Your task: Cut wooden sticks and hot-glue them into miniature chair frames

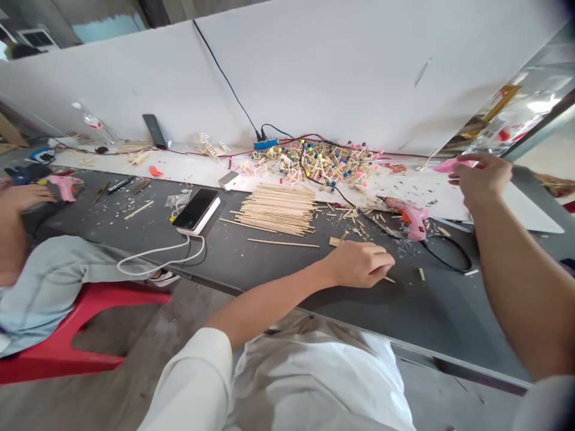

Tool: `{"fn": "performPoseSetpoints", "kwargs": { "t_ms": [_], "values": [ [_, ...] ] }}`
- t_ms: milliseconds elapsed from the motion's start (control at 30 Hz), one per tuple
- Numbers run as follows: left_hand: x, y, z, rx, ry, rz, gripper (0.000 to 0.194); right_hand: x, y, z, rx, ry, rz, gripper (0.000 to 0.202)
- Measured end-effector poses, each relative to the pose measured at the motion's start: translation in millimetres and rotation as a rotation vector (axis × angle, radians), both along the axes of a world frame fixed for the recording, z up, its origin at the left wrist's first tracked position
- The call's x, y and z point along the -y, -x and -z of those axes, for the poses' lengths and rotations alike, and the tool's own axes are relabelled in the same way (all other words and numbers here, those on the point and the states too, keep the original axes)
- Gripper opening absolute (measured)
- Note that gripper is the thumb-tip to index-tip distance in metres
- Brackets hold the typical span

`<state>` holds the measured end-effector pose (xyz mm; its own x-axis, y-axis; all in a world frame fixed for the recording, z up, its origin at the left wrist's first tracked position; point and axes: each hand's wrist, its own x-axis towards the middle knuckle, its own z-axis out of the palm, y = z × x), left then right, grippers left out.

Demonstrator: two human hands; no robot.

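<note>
My left hand (362,265) is closed low over the dark table, with its fingers curled inward. A short wooden piece (335,241) shows beside its back, and a pale stick tip (390,279) pokes out below the fingers; the fingers hide what lies inside them. Raised at the right, my right hand (486,178) pinches a flat pink object (451,165) whose exact kind I cannot make out. Between the hands lies a pink glue gun (411,218) with an orange trigger. Thin wooden sticks (278,209) lie in a pile left of my left hand.
Stick structures with coloured balls (318,164) are heaped along the white panel. A phone (196,211) on a white block trails a cable (157,263). Another person's hand (27,196) is at the left, near a second pink glue gun (63,187). Scraps litter the table.
</note>
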<state>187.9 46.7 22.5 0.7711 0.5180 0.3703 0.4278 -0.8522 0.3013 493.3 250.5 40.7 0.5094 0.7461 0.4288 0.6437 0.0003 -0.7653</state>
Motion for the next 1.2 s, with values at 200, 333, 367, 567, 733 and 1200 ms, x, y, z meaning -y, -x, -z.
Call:
{"fn": "performPoseSetpoints", "kwargs": {
  "t_ms": [200,333,367,567,733,1200],
  "values": [
    [-7.3,3.4,2.0,0.048,0.005,-0.086,0.024,98.9,60.0,-36.6,-0.22,-0.058,-0.375,0.027],
    [-10.9,5.3,1.7,0.074,-0.022,-0.132,0.025,156.8,93.3,-42.4,-0.173,0.046,-0.531,0.025],
    [-11.5,5.7,1.2,0.076,-0.028,-0.14,0.026,164.0,97.5,-40.2,-0.192,0.05,-0.536,0.029],
    [-14.0,7.9,-1.6,0.121,-0.038,-0.128,0.024,168.3,97.0,-18.5,-0.295,0.009,-0.387,0.051],
    [-14.0,9.6,0.3,0.261,-0.1,-0.094,0.026,165.7,97.1,-9.0,-0.367,-0.039,-0.361,0.043],
    [-38.6,31.6,-17.2,0.442,-0.231,-0.218,0.049,195.9,147.1,3.4,-0.13,-0.232,-0.68,0.044]
  ]
}}
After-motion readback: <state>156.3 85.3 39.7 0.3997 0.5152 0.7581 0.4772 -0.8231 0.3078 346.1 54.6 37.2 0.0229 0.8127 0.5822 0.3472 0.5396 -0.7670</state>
